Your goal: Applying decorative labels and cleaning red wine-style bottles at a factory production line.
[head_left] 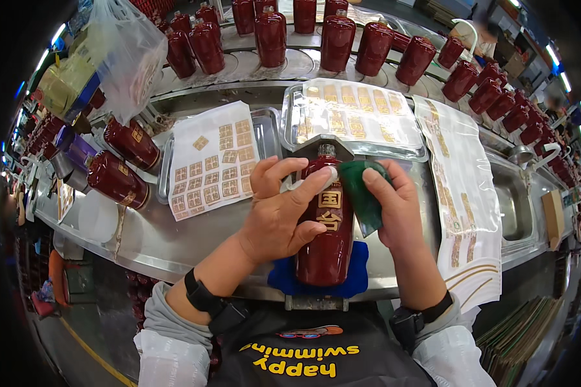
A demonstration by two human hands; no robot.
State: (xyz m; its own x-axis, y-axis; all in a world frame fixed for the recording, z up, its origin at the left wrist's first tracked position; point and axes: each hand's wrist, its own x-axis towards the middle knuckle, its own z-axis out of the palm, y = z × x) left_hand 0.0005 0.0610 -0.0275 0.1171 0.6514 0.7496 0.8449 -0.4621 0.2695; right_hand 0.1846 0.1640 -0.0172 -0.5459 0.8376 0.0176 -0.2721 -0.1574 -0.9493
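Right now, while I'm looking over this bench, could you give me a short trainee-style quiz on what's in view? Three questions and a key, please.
1. What colour is the piece in the person's right grip?
2. True or false: the blue pad lies on top of the red bottle nearest the person.
3. Where is the sheet of small square gold labels?
A) Left of that bottle
B) Right of that bottle
C) On the floor

Key:
1. Green; what exactly the green piece is, I can't tell.
2. False; the pad is beneath the bottle.
3. A; it lies partly over a metal tray.
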